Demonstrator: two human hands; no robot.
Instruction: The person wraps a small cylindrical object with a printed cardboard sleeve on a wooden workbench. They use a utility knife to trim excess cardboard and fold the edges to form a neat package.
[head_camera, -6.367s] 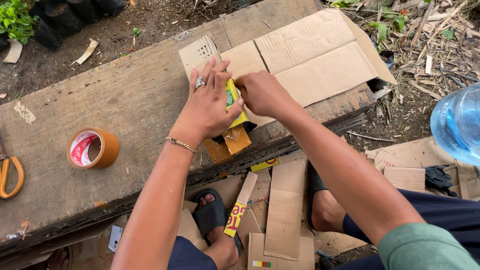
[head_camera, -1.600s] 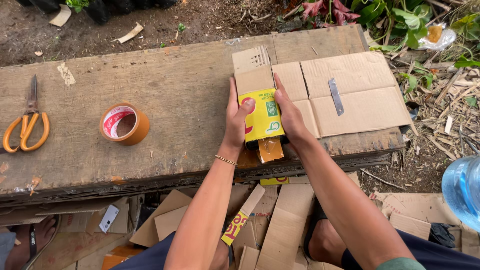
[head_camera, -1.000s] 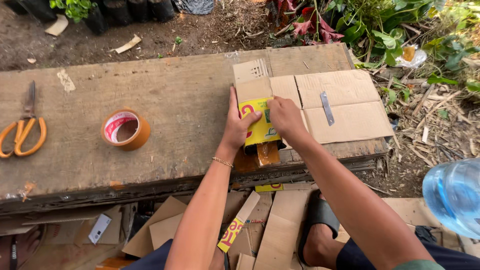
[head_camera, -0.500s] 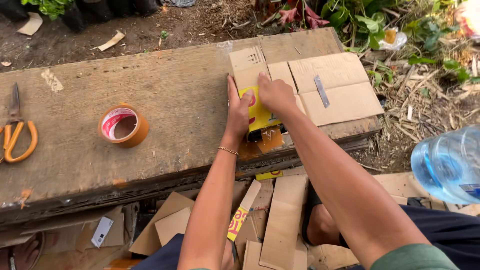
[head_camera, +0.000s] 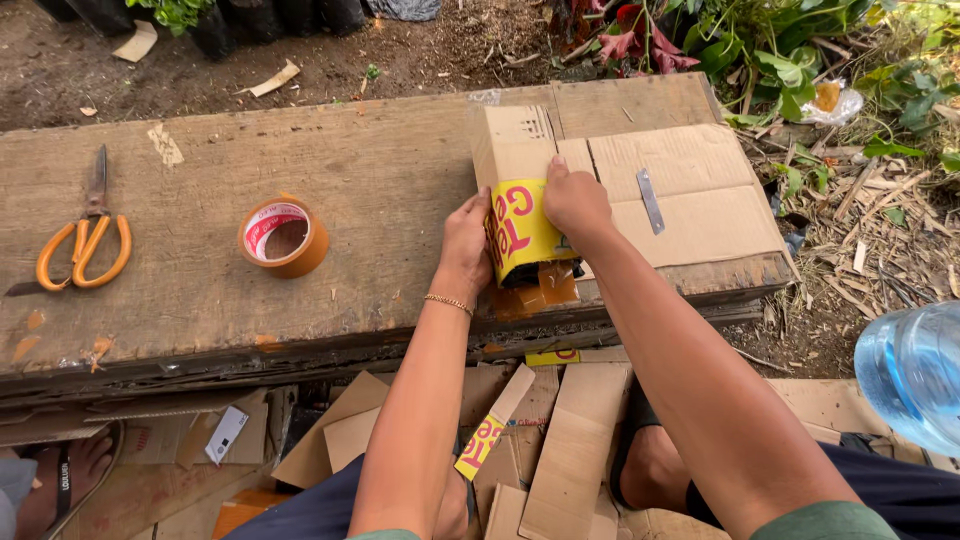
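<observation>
Pressing from both sides, a yellow printed cardboard piece was being bent into a curve over the flattened brown carton, near the right end of the wooden plank table. It was clasped by the left hand on its left edge and by the right hand on its right, fingers closed around it. The folding step appeared to be in hand; fastening seemed called for next, with the orange tape roll well left and the orange-handled scissors farther left.
</observation>
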